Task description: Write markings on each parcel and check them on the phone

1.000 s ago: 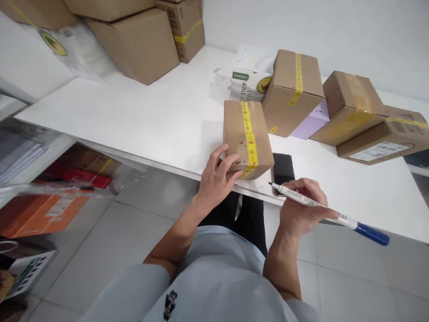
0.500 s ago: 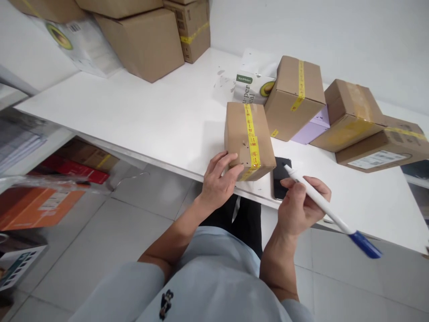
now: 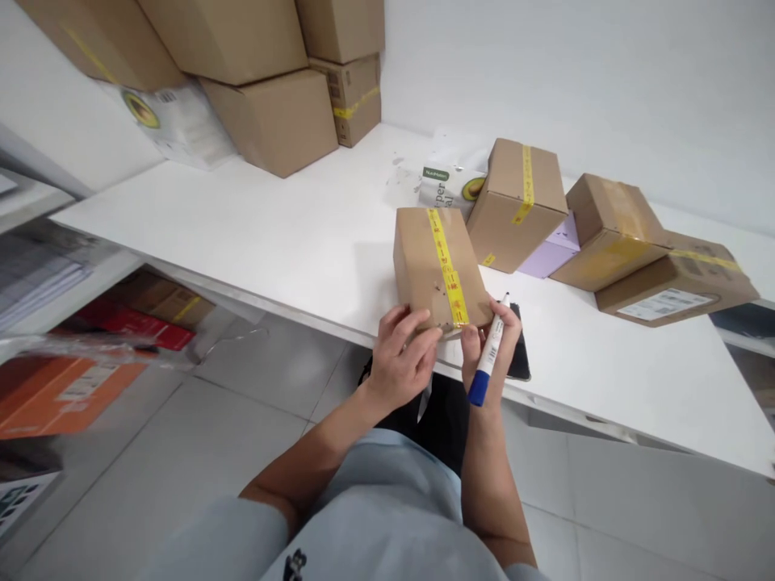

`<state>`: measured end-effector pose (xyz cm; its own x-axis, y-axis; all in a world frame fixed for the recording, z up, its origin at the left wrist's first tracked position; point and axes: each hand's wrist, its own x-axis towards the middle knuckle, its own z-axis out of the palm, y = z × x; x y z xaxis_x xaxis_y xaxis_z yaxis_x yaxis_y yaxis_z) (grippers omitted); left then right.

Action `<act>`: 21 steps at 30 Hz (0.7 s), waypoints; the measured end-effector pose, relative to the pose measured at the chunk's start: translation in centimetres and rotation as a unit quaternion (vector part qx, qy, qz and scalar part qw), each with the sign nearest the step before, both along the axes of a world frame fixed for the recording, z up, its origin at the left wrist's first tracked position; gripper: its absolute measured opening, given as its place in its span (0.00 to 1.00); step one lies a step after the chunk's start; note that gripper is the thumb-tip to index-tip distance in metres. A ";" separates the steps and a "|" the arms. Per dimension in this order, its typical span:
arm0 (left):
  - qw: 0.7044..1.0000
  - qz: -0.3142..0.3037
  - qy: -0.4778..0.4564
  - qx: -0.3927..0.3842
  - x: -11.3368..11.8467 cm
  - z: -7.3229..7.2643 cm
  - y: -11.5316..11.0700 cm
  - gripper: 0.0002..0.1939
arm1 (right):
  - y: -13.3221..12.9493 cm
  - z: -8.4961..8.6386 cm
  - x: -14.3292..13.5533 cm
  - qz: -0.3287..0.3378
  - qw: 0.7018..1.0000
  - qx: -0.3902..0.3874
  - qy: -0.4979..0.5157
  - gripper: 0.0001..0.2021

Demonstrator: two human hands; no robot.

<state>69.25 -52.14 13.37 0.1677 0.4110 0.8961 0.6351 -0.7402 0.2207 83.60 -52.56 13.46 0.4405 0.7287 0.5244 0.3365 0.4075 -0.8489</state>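
Note:
A brown cardboard box with yellow printed tape stands at the table's front edge, its near side raised slightly. My left hand grips its near left edge, fingertips on the top face and the thumb side by the front. My right hand is at the box's near right corner, fingers against it. In that hand lies a white marker with a blue cap end pointing toward me and its dark tip pointing away. A black phone lies on the table, partly hidden behind my right hand.
Taped cardboard boxes stand at the right, with a lilac box among them. A white avocado-print package lies behind the held box. Larger cartons are stacked at the back left. The white table has shelves beside it.
My right hand has moved left from beside the phone to the box's corner, turning the marker so its blue end points toward me. The box's near edge has tipped up a little. The camera view has shifted.

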 end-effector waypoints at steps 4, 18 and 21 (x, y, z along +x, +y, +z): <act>0.999 -0.032 -0.008 0.025 -0.2 0.0 -1.8 0.13 | -0.2 0.6 -0.5 -0.049 0.999 0.005 -0.010 0.25; 0.957 -0.078 -0.155 -0.232 -5.4 2.9 2.5 0.45 | 0.5 -5.1 5.5 0.123 0.979 0.131 0.096 0.31; 0.983 -0.013 -0.061 -0.174 -5.2 4.9 4.5 0.47 | 0.2 -6.0 5.3 0.124 0.980 0.124 0.090 0.31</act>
<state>64.04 -47.68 18.32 0.0824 0.6925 0.7167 0.5706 -0.6224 0.5358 88.93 -52.40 7.41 0.3673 0.6853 0.6289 0.0550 0.6589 -0.7502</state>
